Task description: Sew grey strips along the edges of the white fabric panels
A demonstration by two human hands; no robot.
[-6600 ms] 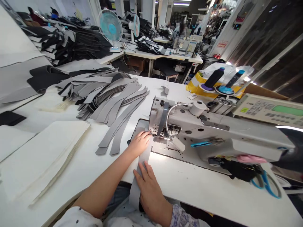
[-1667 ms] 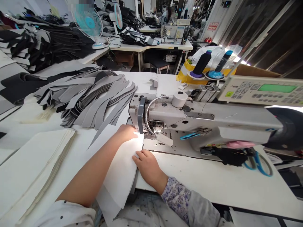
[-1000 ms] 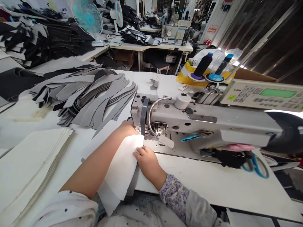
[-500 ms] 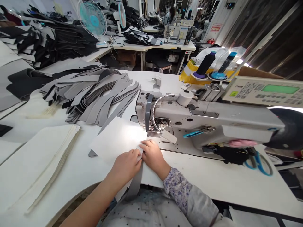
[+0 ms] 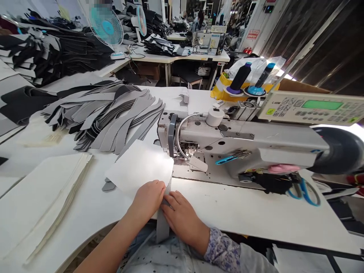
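My left hand [image 5: 149,199] is closed on the near right corner of a white sheet [image 5: 139,163], its fingers pinched at the edge. Under that edge runs a grey fabric strip [image 5: 163,227], which hangs over the table's front toward my lap. Just right of it, my right hand [image 5: 183,218] holds the strip's edge between bent fingers and thumb; the thumb is partly hidden. The sheet's far right corner lies by the needle area of a sewing machine [image 5: 213,134], lit by its lamp [image 5: 198,163]. Grey fabric shows from beneath the sheet's left side.
A pile of grey curved fabric pieces [image 5: 125,119] lies behind the sheet. At left is a stack of white sheets [image 5: 48,201]. Blue-handled scissors [image 5: 309,192] lie under the machine arm's right end, and blue thread snips [image 5: 227,159] rest against the machine. Thread cones [image 5: 240,77] stand behind.
My right hand has slid back toward me along the strip, exposing more grey fabric beside the sheet's edge. My left hand stays at the sheet's corner. The whole view has shifted slightly.
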